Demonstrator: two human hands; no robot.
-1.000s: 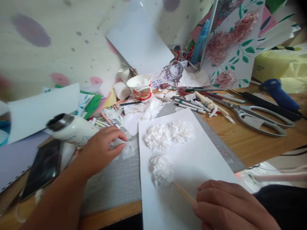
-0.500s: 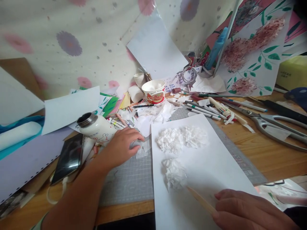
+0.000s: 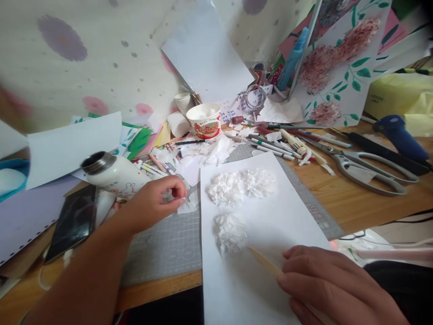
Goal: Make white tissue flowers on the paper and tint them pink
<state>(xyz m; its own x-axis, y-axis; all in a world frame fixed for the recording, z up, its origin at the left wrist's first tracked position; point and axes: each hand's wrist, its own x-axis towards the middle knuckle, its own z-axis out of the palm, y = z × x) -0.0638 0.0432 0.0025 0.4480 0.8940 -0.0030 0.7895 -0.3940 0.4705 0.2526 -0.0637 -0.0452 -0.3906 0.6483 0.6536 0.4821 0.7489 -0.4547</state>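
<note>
My right hand (image 3: 324,280) grips a thin pale wooden stick (image 3: 264,262). Its tip points at the lower crumpled white paper tuft (image 3: 230,234) on a white sheet (image 3: 287,221). Two more ruffled paper tufts, one on the left (image 3: 225,188) and one on the right (image 3: 260,182), sit side by side higher on that sheet. Left of the sheet, my left hand (image 3: 157,201) has thumb and forefinger pinched together over small white paper pieces (image 3: 189,205) on the grey cutting mat (image 3: 162,248). Whatever lies between those fingertips is too small to make out.
A white bottle (image 3: 115,174) without a lid leans beside my left forearm, near a phone (image 3: 72,223). Behind the sheet stand a paper bowl (image 3: 204,121), paper scraps and several pens. Large scissors (image 3: 365,167) and a blue-handled tool (image 3: 402,137) lie at the right.
The fingers of my left hand have curled from a loose reach into a pinch over the paper pieces. My right hand still holds the stick beside the lower tuft. The view has shifted right.
</note>
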